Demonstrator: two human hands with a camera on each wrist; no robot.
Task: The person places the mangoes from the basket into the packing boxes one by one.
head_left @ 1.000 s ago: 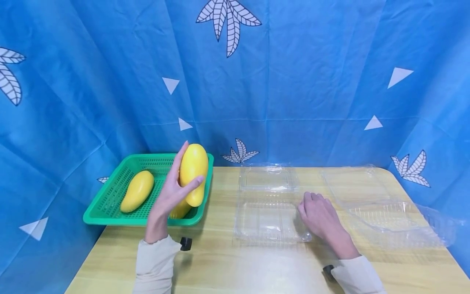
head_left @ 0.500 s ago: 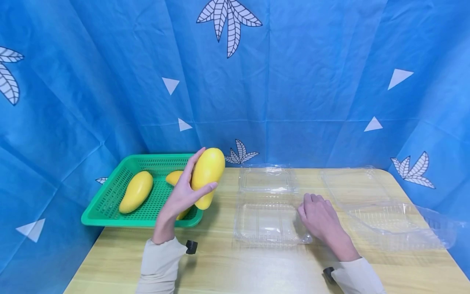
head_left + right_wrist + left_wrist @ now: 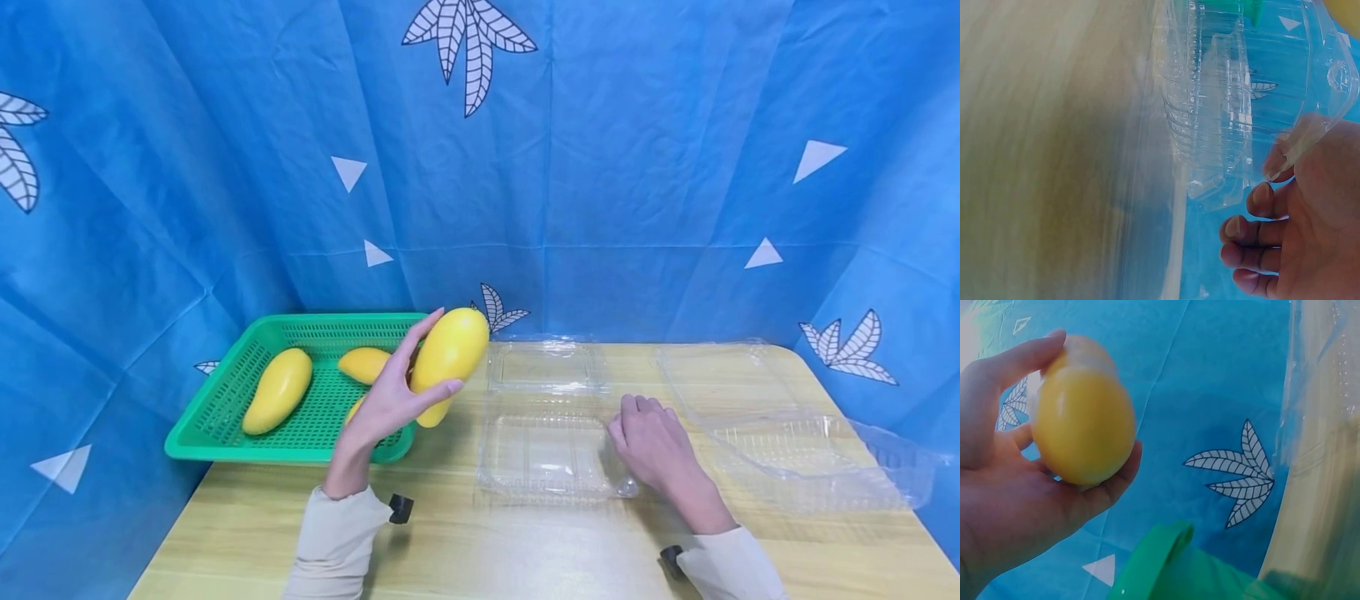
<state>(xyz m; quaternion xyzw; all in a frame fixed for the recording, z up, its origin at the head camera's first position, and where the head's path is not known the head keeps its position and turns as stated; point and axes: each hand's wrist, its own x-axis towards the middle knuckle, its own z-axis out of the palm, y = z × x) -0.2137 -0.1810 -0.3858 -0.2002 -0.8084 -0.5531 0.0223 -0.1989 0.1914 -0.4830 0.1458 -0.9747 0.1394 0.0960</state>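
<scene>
My left hand [image 3: 390, 400] grips a yellow mango [image 3: 452, 350] between thumb and fingers, held up past the right side of a green basket [image 3: 247, 456]. In the left wrist view the mango [image 3: 1085, 428] is seen end-on against the blue cloth. Other mangoes lie in the basket: one whole [image 3: 279, 392] at the left, two partly hidden behind my left hand and wrist. My right hand [image 3: 656, 446] pinches the right rim of an opened clear plastic clamshell container [image 3: 543, 458], its lid folded back. In the right wrist view, thumb and forefinger meet at the container's edge [image 3: 1310, 147].
A second clear clamshell [image 3: 813, 454] stands opened at the table's right side, its lid lying toward the back. A blue leaf-print cloth [image 3: 622, 167] hangs behind and at both sides. The wooden table [image 3: 450, 542] extends toward the front.
My left hand has carried the mango rightward from over the basket toward the container, uncovering another mango in the basket. The right hand stays at the container's rim.
</scene>
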